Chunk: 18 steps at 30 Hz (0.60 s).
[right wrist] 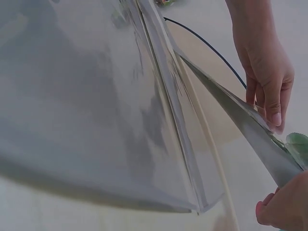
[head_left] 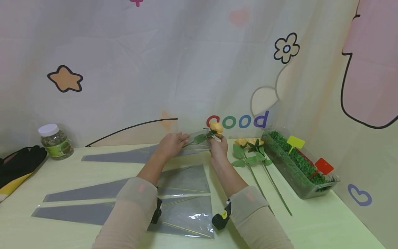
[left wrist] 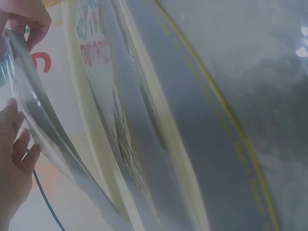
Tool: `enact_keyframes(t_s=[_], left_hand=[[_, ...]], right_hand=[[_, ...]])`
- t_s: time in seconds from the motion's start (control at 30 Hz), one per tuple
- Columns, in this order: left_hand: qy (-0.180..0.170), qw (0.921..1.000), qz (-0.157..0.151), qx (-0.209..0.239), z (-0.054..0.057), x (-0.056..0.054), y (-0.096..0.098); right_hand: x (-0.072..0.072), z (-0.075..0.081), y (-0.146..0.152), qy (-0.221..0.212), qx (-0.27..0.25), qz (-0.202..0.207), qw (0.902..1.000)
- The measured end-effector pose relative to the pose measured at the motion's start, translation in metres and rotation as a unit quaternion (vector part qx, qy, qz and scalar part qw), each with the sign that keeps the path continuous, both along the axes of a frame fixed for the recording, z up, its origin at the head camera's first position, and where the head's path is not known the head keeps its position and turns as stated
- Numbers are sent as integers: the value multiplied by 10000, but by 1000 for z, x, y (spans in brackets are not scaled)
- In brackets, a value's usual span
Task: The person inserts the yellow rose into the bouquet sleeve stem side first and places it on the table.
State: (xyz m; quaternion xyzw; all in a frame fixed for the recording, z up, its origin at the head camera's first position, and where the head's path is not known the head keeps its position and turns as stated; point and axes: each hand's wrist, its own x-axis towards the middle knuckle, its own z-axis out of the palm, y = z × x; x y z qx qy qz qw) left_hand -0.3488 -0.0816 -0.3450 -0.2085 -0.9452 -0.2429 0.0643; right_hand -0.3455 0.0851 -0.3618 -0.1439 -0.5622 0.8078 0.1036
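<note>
In the head view, a yellow artificial rose (head_left: 216,127) with green leaves lies along a clear-and-grey flower sleeve (head_left: 199,137), its bloom at the sleeve's wide end. My right hand (head_left: 219,148) grips that wide end just below the bloom. On the sleeve's near part my left hand (head_left: 174,145) pinches the film beside the stem. The right wrist view shows the left fingers (right wrist: 272,103) at the sleeve's edge and a leaf (right wrist: 297,147) beyond them. Most of the stem is hidden by the left hand and the film.
Two more flat sleeves (head_left: 186,216) lie nearer on the table. Two yellow roses (head_left: 248,142) lie right, beside a clear planter (head_left: 289,173) of artificial grass with yellow and red tags. Far left are a lidded jar (head_left: 56,142) and black-and-yellow gloves (head_left: 23,162). A printed curtain (head_left: 199,69) hangs behind.
</note>
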Motion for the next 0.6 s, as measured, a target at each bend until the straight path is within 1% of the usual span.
enact_keyframes(t_s=[0.13, 0.23, 0.37, 0.47, 0.6], left_hand=[[-15, 10000, -11, -10, 0, 1, -1], [-1, 10000, -22, -34, 0, 1, -1], [21, 10000, -36, 30, 1, 2, -1], [48, 9999, -74, 114, 1, 2, -2], [38, 9998, -106, 175, 1, 3, -3]], right_hand=[[2, 0, 0, 69, 134, -59, 9999], [2, 1, 1, 133, 191, -10, 9997], [3, 1, 3, 64, 189, 84, 9998], [2, 2, 6, 24, -67, 146, 9999], [0, 2, 10, 148, -714, 148, 9972]])
